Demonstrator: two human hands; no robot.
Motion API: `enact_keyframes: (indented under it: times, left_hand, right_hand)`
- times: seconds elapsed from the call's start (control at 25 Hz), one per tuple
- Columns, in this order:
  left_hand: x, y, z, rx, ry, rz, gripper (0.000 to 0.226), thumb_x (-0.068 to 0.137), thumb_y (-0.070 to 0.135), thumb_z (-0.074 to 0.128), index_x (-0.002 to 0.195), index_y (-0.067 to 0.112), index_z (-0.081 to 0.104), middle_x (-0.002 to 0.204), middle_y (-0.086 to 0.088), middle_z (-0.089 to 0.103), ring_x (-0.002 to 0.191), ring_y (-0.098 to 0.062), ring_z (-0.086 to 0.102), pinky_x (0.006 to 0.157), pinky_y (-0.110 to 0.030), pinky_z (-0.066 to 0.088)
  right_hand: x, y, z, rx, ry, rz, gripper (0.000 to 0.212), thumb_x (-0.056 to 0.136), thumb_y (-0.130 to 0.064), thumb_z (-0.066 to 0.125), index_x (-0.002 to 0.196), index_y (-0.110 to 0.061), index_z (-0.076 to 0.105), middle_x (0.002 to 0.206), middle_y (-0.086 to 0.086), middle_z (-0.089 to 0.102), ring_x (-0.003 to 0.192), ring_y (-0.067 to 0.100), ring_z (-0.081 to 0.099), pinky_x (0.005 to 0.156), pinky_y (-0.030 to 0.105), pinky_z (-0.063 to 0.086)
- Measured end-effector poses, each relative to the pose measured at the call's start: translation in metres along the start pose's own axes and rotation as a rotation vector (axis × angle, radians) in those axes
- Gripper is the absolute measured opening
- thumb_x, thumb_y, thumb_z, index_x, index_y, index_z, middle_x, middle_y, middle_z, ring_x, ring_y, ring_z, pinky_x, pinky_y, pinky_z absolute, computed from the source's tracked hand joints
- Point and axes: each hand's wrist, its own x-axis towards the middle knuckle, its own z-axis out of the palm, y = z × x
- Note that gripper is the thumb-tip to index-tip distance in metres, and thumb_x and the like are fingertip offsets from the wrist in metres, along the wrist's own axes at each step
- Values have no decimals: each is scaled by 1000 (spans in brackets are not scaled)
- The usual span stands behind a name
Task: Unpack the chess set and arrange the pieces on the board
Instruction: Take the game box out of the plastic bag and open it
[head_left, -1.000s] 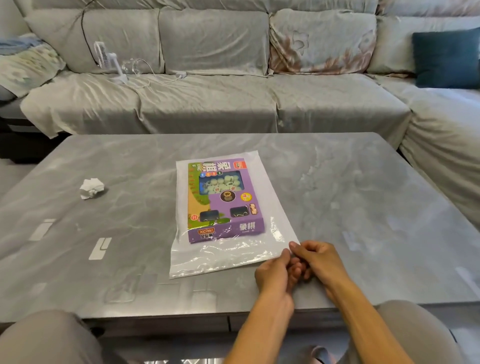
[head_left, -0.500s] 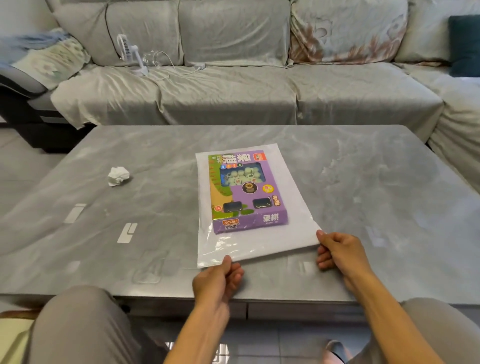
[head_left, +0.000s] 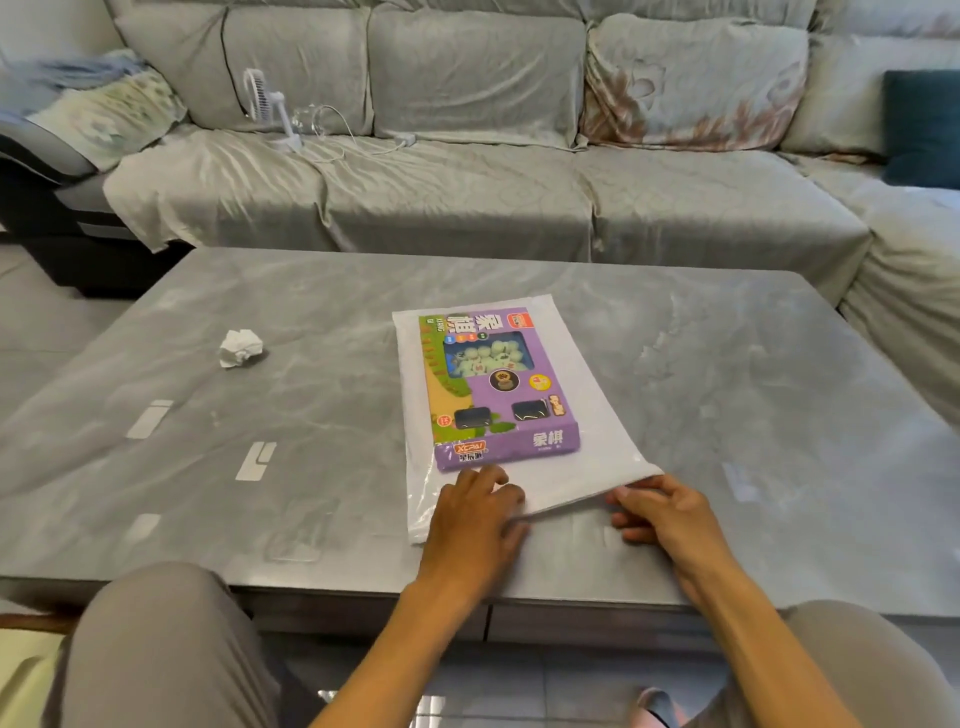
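Your left hand (head_left: 475, 512) lies flat on the bag (head_left: 587, 405), hiding its near edge; your right hand (head_left: 662, 512) pinches its corner; box (head_left: 498, 384) lettering is blurred.

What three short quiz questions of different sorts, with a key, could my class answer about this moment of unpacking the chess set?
1. True or false: the chess box is already out of the plastic bag.
2. Which hand pinches the bag's near corner? A) left B) right
3. Fill in: a crumpled ____ lies on the table, left of the bag.

Key
1. False; the box lies inside the bag.
2. B; the right hand pinches it, while the left hand lies flat on the bag.
3. Paper.
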Motion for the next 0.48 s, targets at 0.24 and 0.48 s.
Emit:
enact_keyframes:
  times: [0.24, 0.48]
  left_hand:
    - [14, -19, 2, -278, -58, -166, 19, 90, 33, 65, 101, 21, 74, 101, 9, 67, 93, -7, 59, 84, -24, 51]
    - [23, -25, -6, -522, -112, -349, 10, 87, 21, 68, 95, 21, 75, 98, 9, 69, 89, -5, 61, 81, -17, 50]
  right_hand:
    - [3, 4, 8, -19, 46, -17, 12, 87, -15, 67, 86, -3, 68, 78, 13, 73, 63, 19, 64, 55, 26, 55]
    - [-10, 10, 9, -123, 209, -129, 19, 88, -21, 66, 73, -9, 66, 65, 12, 67, 53, 17, 60, 57, 37, 55]
